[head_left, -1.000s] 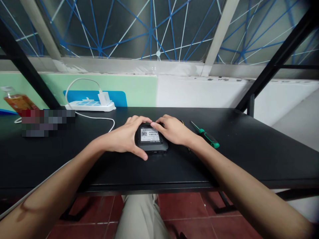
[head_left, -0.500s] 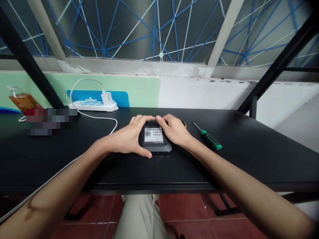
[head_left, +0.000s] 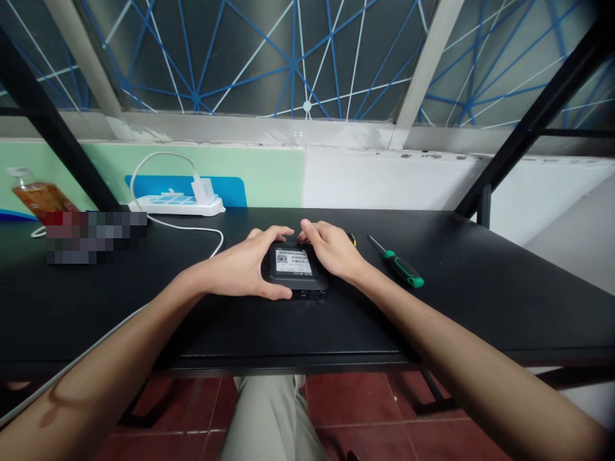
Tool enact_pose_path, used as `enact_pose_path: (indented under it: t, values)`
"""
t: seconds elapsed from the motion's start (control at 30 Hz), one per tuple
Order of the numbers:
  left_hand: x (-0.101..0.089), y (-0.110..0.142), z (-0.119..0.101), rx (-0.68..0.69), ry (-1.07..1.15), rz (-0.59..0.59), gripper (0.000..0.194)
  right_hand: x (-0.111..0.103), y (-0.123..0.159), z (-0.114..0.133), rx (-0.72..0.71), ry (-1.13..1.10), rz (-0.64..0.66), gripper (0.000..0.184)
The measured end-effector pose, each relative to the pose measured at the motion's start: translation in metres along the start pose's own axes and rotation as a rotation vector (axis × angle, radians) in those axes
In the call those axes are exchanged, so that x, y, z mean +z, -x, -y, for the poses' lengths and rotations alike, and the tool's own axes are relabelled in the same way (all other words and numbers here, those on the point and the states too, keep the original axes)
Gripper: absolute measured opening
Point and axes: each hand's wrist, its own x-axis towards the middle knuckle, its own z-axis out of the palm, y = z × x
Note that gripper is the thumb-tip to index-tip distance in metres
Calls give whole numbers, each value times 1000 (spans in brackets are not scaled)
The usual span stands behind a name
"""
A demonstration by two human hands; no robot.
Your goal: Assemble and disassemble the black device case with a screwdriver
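Observation:
A flat black electronic device (head_left: 295, 282) with rounded corners lies between my hands, its exact kind unclear. On its upper face is a white label (head_left: 293, 261) with barcodes and a square code. Small openings show along the side facing me. My left hand (head_left: 245, 264) grips the left side, thumb at the near edge and fingers curving over the far one. Against the right side rests my right hand (head_left: 334, 251), its thumb raised above the far corner and its other fingers partly hidden. To the right lies a green and black screwdriver (head_left: 403, 267).
Behind my right hand, a small yellow and black thing (head_left: 353, 239) partly shows. At the back left stand a white power strip (head_left: 180, 205) with a charger (head_left: 203, 191) and white cable (head_left: 192, 227). A bottle (head_left: 41, 198) leans at far left on the black table (head_left: 485, 294).
The device's near side now shows more of its openings, as if the device has tilted. My fingers have spread slightly at its far edge, and my right thumb has lifted. The view has shifted slightly.

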Motion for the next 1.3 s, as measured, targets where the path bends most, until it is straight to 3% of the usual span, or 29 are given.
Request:
enact_pose_path:
  t: [0.17,0.4,0.6,0.8,1.03,1.2,1.3]
  values:
    - [0,-2,2,39,-14,-64,94,-8,2,6,36,-52,8,57]
    - [-5,-3,5,26,103,-169,92,-18,3,8,-115,-173,78,50]
    - [-6,-5,11,19,144,-181,94,-28,4,-3,-162,-185,355,92]
    - [-6,-5,12,33,133,-169,94,-31,4,-4,-146,-175,425,105]
    - [-5,-5,12,44,157,-149,94,-28,3,-6,-194,-196,333,105]
    - [1,-9,15,-97,129,-268,108,-32,-3,-16,-148,-173,183,109]
    - [5,-10,12,-172,97,-200,116,-38,-8,-24,-78,-227,82,110]
